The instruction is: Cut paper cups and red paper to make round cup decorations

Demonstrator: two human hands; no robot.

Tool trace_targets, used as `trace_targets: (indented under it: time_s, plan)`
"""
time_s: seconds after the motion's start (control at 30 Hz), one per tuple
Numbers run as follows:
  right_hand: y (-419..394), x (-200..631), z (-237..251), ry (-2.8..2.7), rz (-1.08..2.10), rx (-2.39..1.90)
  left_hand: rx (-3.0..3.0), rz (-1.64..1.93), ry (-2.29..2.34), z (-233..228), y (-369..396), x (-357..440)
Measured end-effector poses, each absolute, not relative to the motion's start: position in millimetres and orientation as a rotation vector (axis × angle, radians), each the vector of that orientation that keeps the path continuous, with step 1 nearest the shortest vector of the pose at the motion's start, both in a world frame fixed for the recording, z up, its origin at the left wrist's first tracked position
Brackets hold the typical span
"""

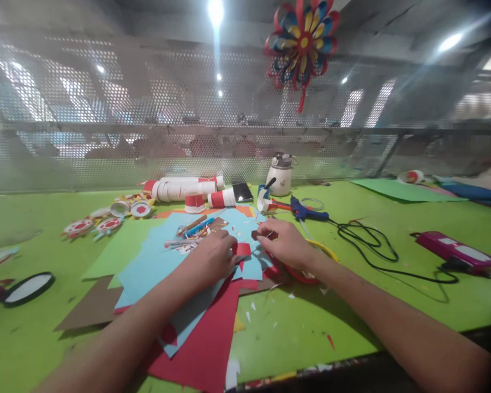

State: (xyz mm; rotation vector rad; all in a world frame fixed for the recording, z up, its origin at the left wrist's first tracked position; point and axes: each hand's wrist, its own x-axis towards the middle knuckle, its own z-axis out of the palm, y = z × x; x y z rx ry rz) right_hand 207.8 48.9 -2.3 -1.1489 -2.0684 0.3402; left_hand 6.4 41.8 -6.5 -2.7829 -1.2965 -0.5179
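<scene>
On the tabletop (425, 218), left hand (216, 255): fingers pinched red paper (243, 249); right hand (285, 242): grip was indeterminable; glue gun (306, 212) lay at two o'clock, presumably for reach.

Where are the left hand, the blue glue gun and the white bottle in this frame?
Left hand (215, 253): head view, on the back of the hand.
Blue glue gun (298, 208): head view, on its plastic body.
White bottle (280, 180): head view, on its side below the lid.
</scene>
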Motion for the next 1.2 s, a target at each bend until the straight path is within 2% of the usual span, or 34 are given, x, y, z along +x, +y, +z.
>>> trace_targets:
  time_s: [0.17,0.43,0.6,0.9,1.2]
  plan:
    - [52,216,3,-2.069,0.435,-1.142,-2.782,-0.609,-1.28,-4,41,5]
    - [49,217,8,-2.076,0.418,-1.101,-2.69,-0.694,-1.305,-9,54,-6]
    - [49,217,6,-2.101,0.418,-1.068,-2.583,-0.606,-1.496,-14,63,-12]
    - [40,211,9,-2.194,0.415,-1.053,-2.581,-0.5,-1.545,-6,54,-5]
    - [42,209,6,-2.195,0.382,-1.119,-2.559,-0.975,-1.575,-1,58,-8]
